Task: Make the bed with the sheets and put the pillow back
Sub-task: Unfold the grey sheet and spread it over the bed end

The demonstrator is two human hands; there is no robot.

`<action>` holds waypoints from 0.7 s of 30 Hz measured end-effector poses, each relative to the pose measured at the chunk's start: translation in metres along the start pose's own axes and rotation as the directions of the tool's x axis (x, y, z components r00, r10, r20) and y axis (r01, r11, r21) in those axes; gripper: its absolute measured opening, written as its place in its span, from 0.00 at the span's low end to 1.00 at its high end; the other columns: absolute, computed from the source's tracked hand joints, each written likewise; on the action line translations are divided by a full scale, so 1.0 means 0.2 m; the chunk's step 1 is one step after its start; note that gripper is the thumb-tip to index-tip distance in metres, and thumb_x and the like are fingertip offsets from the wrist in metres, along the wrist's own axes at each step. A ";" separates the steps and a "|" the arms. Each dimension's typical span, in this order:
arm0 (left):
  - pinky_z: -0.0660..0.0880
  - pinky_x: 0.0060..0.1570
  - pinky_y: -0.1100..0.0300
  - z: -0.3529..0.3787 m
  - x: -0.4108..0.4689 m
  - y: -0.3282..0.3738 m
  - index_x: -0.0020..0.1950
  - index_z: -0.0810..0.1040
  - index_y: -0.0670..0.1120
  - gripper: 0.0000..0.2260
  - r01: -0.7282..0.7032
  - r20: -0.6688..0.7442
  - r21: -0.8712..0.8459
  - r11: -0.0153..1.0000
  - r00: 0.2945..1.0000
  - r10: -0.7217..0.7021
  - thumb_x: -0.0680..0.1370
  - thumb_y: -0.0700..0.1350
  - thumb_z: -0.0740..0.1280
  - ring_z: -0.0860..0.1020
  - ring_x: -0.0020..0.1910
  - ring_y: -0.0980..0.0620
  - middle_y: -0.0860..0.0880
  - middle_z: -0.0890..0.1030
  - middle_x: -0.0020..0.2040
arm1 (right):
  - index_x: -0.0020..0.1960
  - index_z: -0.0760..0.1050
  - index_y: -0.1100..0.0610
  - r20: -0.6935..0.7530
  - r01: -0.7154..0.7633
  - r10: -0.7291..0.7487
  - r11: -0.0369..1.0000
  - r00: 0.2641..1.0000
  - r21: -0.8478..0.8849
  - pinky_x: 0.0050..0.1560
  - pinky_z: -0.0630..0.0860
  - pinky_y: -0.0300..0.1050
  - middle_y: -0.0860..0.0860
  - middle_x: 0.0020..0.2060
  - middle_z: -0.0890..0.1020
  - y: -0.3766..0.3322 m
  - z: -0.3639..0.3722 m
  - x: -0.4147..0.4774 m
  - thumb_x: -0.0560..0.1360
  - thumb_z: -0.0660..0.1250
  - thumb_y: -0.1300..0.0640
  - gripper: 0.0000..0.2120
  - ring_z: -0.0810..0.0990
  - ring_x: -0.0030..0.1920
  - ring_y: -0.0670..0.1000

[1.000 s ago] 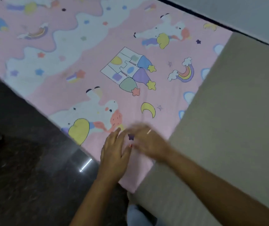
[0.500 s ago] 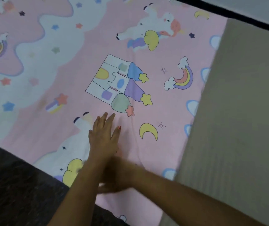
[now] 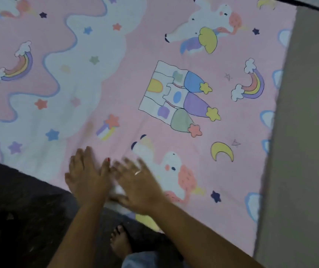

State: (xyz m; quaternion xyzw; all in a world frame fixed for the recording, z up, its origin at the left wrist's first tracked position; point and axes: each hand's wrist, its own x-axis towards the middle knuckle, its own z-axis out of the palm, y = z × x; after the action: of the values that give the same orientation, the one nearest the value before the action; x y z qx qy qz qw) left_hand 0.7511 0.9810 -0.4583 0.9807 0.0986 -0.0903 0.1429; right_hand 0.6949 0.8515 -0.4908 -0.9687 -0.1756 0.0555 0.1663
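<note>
Sheet [image 3: 135, 45], pink unicorn print, flat across most of frame, left hand [image 3: 87, 176] palm-down at its lower edge, fingers straight and together, right hand [image 3: 139, 184] just beside, blurred, I read fingers slightly spread, dark floor [image 3: 19, 209] lower left.

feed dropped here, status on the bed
Both open: left hand and right hand flat on the sheet near its front edge. Sheet spread out, mostly smooth. Nothing lying on it in the way.

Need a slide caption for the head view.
Left hand and right hand rest flat on the pink sheet beside a beige surface.
</note>
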 end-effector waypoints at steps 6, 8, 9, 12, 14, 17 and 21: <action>0.73 0.45 0.41 -0.22 0.22 -0.29 0.60 0.72 0.39 0.28 -0.065 -0.017 0.126 0.990 0.998 0.068 0.71 0.58 0.71 0.72 0.56 0.35 0.35 0.73 0.57 | 0.68 0.71 0.61 -0.215 -0.304 0.313 0.950 0.925 0.075 0.63 0.69 0.56 0.57 0.65 0.75 0.18 -0.04 0.25 0.78 0.53 0.42 0.28 0.68 0.66 0.54; 0.74 0.39 0.43 -0.24 0.26 -0.29 0.55 0.73 0.38 0.26 -0.187 0.030 0.206 0.961 0.982 0.184 0.70 0.59 0.70 0.73 0.51 0.35 0.36 0.74 0.52 | 0.74 0.62 0.60 -0.193 -0.647 0.635 0.762 0.748 0.000 0.69 0.63 0.59 0.58 0.72 0.67 0.35 -0.09 0.24 0.78 0.50 0.41 0.31 0.63 0.71 0.56; 0.74 0.37 0.44 -0.24 0.27 -0.29 0.53 0.73 0.39 0.24 -0.219 0.041 0.236 0.947 0.976 0.216 0.71 0.58 0.69 0.73 0.49 0.36 0.36 0.74 0.50 | 0.76 0.56 0.58 -0.155 -0.769 0.758 0.639 0.634 -0.023 0.72 0.55 0.59 0.56 0.75 0.60 0.37 -0.10 0.24 0.79 0.47 0.40 0.32 0.58 0.75 0.56; 0.71 0.39 0.46 -0.23 0.29 -0.29 0.49 0.75 0.40 0.16 -0.243 0.085 0.268 0.932 0.970 0.228 0.77 0.54 0.65 0.73 0.47 0.37 0.38 0.74 0.47 | 0.78 0.47 0.56 -0.078 -0.823 0.821 0.568 0.565 0.023 0.73 0.43 0.57 0.53 0.77 0.51 0.13 -0.05 0.43 0.79 0.50 0.39 0.34 0.48 0.77 0.56; 0.69 0.41 0.49 -0.22 0.32 -0.28 0.50 0.77 0.41 0.11 -0.290 0.139 0.287 0.913 0.956 0.260 0.79 0.48 0.62 0.74 0.47 0.38 0.40 0.76 0.46 | 0.78 0.50 0.54 -0.026 -0.641 0.649 0.757 0.760 0.129 0.74 0.41 0.57 0.50 0.77 0.54 -0.15 0.01 0.62 0.79 0.54 0.42 0.32 0.48 0.77 0.55; 0.73 0.45 0.50 -0.27 0.38 -0.29 0.52 0.77 0.45 0.11 -0.269 0.221 0.298 0.916 0.953 0.208 0.79 0.45 0.56 0.77 0.48 0.40 0.43 0.78 0.49 | 0.77 0.54 0.50 0.024 -0.351 0.356 0.902 0.934 0.250 0.75 0.42 0.55 0.47 0.76 0.58 -0.34 0.01 0.79 0.81 0.53 0.48 0.26 0.50 0.77 0.51; 0.72 0.49 0.51 -0.39 0.45 -0.35 0.54 0.77 0.43 0.14 -0.114 0.281 0.323 0.939 0.959 0.019 0.80 0.45 0.54 0.77 0.48 0.41 0.42 0.78 0.49 | 0.72 0.67 0.59 -0.185 -0.176 0.286 0.874 0.940 0.453 0.71 0.53 0.48 0.56 0.69 0.71 -0.05 -0.14 0.74 0.79 0.58 0.50 0.24 0.66 0.71 0.58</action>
State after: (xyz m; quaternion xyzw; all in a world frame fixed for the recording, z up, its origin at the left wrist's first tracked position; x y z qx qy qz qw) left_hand 0.8338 1.0854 -0.4214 0.9714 0.0274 -0.2356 -0.0113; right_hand 0.8348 0.9059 -0.4686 -0.9214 -0.0191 -0.0084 0.3881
